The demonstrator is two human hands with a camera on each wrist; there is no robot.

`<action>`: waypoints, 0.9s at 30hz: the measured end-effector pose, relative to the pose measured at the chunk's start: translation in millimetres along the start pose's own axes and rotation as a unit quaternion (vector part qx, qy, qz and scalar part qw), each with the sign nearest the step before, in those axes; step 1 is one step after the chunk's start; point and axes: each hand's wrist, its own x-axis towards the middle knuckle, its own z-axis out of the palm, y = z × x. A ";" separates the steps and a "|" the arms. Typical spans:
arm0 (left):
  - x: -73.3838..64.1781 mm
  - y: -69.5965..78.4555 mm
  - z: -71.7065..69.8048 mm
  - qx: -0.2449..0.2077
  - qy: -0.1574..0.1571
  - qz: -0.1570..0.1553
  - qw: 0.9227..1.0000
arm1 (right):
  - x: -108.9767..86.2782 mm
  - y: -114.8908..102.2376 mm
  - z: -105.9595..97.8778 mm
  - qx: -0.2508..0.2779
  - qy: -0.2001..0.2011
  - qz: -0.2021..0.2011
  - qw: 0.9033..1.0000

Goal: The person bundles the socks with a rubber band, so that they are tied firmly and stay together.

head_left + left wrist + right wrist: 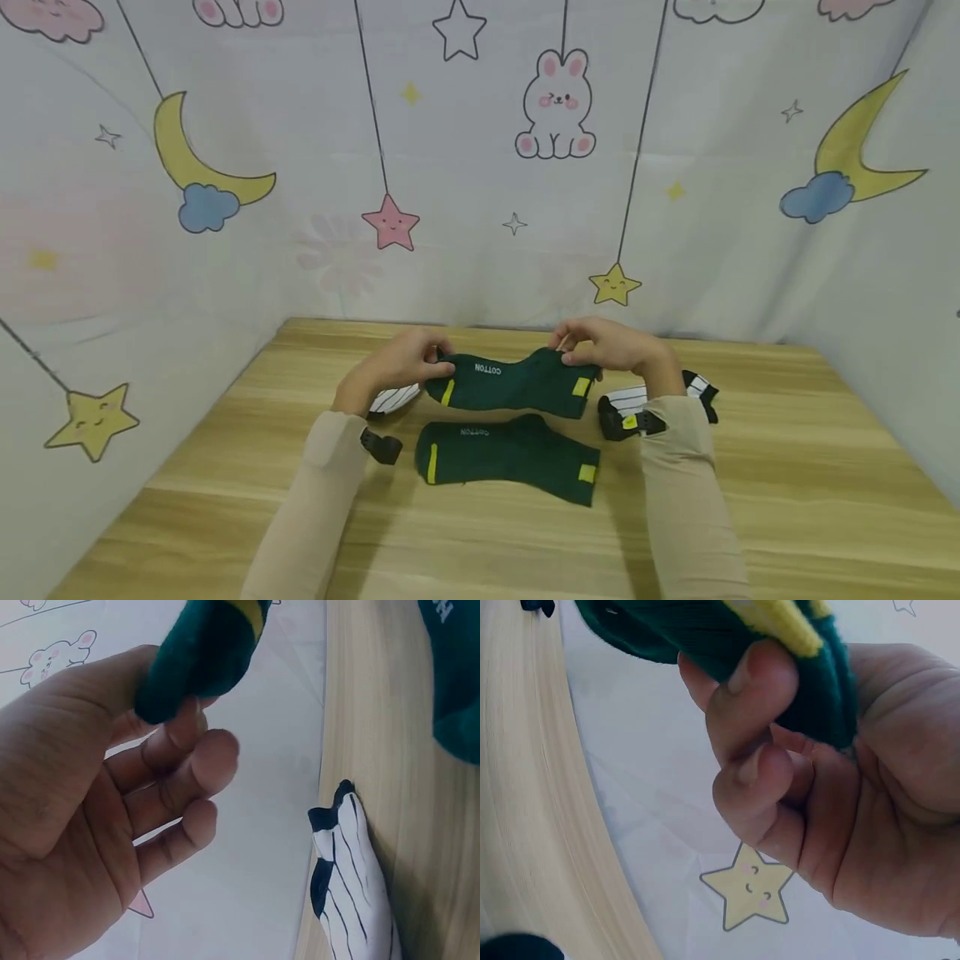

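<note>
Both hands hold one dark green sock (517,385) above the table, stretched sideways between them; it bears white COTTON lettering and yellow marks. My left hand (408,360) pinches its toe end between thumb and fingers, also seen in the left wrist view, where the hand (112,787) has its lower fingers loosely bent. At the cuff end my right hand (611,343) grips the fabric; in the right wrist view its curled fingers (754,682) press against the sock (817,705). A second green sock (510,454) lies flat on the table just below, toe to the left.
On the wooden table (225,517), a white sock with dark stripes (396,400) lies behind the left wrist. Another black-and-white striped sock (622,402) lies partly hidden under the right forearm. A patterned cloth wall (480,167) stands behind the table.
</note>
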 end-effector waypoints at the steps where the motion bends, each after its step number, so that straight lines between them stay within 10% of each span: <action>1: -0.1 0.4 -0.8 -0.004 -0.007 0.002 1.000 | -2.0 0.0 -1.1 -0.001 0.002 -0.001 1.000; 13: -0.7 8.1 -18.0 -0.080 -0.065 0.014 0.995 | -24.2 -2.0 -11.5 0.005 0.005 -0.028 1.000; 27: -11.2 1.4 -6.5 -0.094 -0.126 -0.024 0.987 | -16.8 6.7 3.1 0.042 -0.030 -0.030 0.998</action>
